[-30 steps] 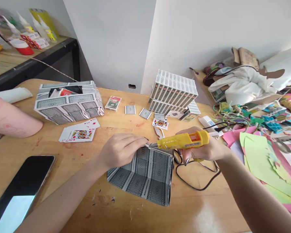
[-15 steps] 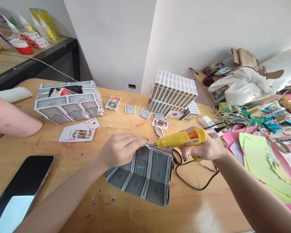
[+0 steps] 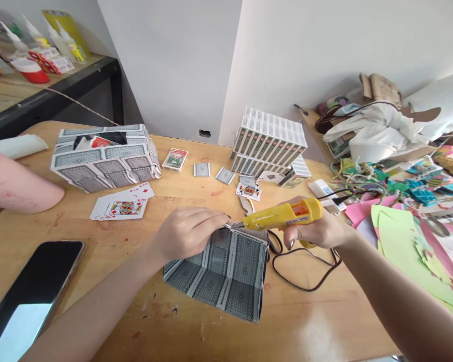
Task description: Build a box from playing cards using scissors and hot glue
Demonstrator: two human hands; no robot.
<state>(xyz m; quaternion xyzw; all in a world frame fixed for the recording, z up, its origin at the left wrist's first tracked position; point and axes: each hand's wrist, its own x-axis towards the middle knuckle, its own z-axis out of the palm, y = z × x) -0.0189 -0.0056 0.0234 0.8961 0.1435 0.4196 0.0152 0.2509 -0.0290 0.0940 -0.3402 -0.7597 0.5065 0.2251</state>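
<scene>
My left hand (image 3: 191, 232) grips the upper edge of a box made of playing cards (image 3: 230, 266), its fingers closed over the rim. Grey patterned card backs line the box, which is tilted with its open side towards me. In my right hand (image 3: 317, 231) is a yellow glue gun (image 3: 283, 215), held by its handle. The metal nozzle meets the top edge of the box right beside my left fingertips. From the gun, a black cord (image 3: 305, 290) loops over the table. Whether glue is coming out cannot be made out.
A finished-looking card box (image 3: 105, 160) stands back left, near fanned playing cards (image 3: 124, 206) and a card pack (image 3: 175, 159). Stacked card packs (image 3: 270, 138) stand at the back. A phone (image 3: 33, 296) lies left; a power strip (image 3: 327, 195) and coloured paper (image 3: 403, 241) lie right.
The whole view has shifted very slightly. Both hands, the glue gun and the card box keep nearly the same positions.
</scene>
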